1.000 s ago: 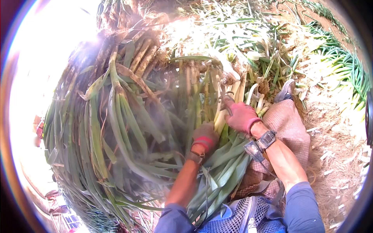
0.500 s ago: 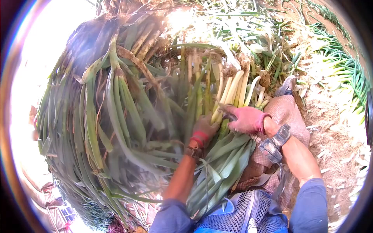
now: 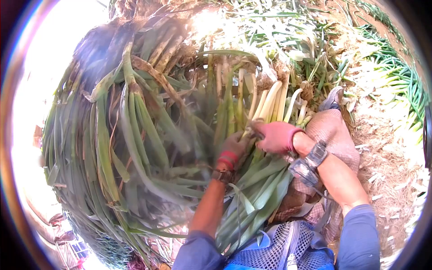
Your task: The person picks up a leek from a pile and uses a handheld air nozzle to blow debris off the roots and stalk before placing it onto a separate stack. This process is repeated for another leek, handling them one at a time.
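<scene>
My left hand [image 3: 235,146], in a pinkish glove, is closed around the stalk of a long green onion. Beside it, my right hand [image 3: 276,136], gloved in pink, pinches at the same stalk. Something dark shows at its fingertips, too blurred to name. Just beyond the hands, several pale green onions [image 3: 271,101] lie side by side with their white ends pointing away from me. Their broad green leaves [image 3: 263,189] spread back toward my body, below my hands.
A large heap of green onions [image 3: 103,148] with long drooping leaves fills the left side. Leaf scraps [image 3: 288,36] cover the ground at the back. More onions [image 3: 405,83] lie in a row at far right. Checked cloth [image 3: 330,135] covers my leg, with a shoe [image 3: 332,99] beyond.
My right hand has shifted left and slightly down, closer to my left hand. The left hand has moved only slightly, still around the stalk.
</scene>
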Demonstrator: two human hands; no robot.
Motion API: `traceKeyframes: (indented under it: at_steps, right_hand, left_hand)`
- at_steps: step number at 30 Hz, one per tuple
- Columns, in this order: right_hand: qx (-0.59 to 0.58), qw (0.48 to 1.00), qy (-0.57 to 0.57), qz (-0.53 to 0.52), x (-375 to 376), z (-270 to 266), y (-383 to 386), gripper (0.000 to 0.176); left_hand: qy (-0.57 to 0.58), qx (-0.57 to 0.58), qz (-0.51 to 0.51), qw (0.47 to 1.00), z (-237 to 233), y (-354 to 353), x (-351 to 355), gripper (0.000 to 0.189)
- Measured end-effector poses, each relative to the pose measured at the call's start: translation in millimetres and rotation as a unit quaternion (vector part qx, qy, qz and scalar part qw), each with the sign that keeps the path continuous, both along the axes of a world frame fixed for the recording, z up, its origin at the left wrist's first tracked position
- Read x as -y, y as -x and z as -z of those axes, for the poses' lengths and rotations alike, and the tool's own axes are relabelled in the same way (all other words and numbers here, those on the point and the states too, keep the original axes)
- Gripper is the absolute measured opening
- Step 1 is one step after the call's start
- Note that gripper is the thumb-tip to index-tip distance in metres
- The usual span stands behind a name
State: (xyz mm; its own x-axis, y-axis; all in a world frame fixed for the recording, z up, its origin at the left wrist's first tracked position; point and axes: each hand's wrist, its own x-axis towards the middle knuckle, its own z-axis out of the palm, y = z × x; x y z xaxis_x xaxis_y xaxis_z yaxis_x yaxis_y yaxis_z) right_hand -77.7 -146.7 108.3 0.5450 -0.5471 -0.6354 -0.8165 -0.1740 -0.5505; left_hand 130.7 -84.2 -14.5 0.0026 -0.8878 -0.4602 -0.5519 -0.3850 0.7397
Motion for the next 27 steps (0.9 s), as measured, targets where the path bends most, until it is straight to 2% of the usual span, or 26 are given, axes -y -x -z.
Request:
traceKeyframes:
  at_steps: [1,3,6,10,12,14,15,16,18,19,22,24,26,27]
  right_hand:
    - [0.018,0.999,0.017,0.033,5.8,10.6,-0.2,0.071]
    - [0.029,0.996,0.042,0.076,15.5,6.5,-2.5,0.068]
    - [0.013,0.992,0.068,0.105,25.7,-3.2,-4.8,0.065]
    - [0.026,0.986,0.107,0.125,43.9,6.4,-8.0,0.062]
    - [0.027,0.986,0.112,0.120,57.6,23.4,-11.4,0.064]
    - [0.019,0.977,0.171,0.129,69.4,38.7,-13.5,0.066]
    - [0.016,0.978,0.155,0.135,76.6,37.2,-15.5,0.059]
    - [0.017,0.978,0.156,0.136,83.7,38.5,-16.2,0.059]
    - [0.017,0.971,0.186,0.150,95.3,51.1,-19.0,0.053]
    - [0.022,0.956,0.236,0.173,94.7,59.2,-20.3,0.052]
    - [-0.008,0.973,0.181,0.145,96.0,48.5,-17.0,0.052]
    - [0.002,0.973,0.184,0.139,89.3,43.2,-13.6,0.052]
    - [-0.005,0.985,0.097,0.142,81.3,25.9,-3.8,0.061]
    - [0.004,0.983,0.091,0.157,70.5,11.9,-1.3,0.061]
  left_hand:
    - [0.000,0.001,0.001,1.000,1.7,-0.8,1.1,0.038]
    - [0.014,-0.080,-0.032,0.996,7.4,-2.7,3.5,0.042]
    - [0.012,-0.033,-0.050,0.998,-4.6,1.3,4.6,0.045]
    - [0.050,-0.030,-0.070,0.996,3.9,2.2,5.5,0.048]
    - [0.009,-0.003,-0.081,0.997,-9.9,6.5,7.6,0.047]
    - [0.021,-0.011,-0.112,0.993,28.7,0.1,5.9,0.048]
    - [0.034,-0.020,-0.143,0.989,28.5,1.3,9.2,0.049]
    - [0.034,-0.020,-0.143,0.989,27.1,1.1,8.6,0.049]
    - [0.049,0.101,-0.058,0.992,-20.7,13.4,11.6,0.051]
    - [0.049,0.101,-0.058,0.992,-19.1,13.9,14.7,0.051]
    - [0.079,0.140,-0.012,0.987,-16.4,18.4,27.6,0.057]
    - [-0.031,0.172,0.000,0.985,-25.4,25.8,42.4,0.061]
    - [-0.020,0.188,0.008,0.982,-18.2,27.5,47.0,0.062]
    - [-0.009,0.204,0.013,0.979,-11.5,26.5,49.3,0.063]
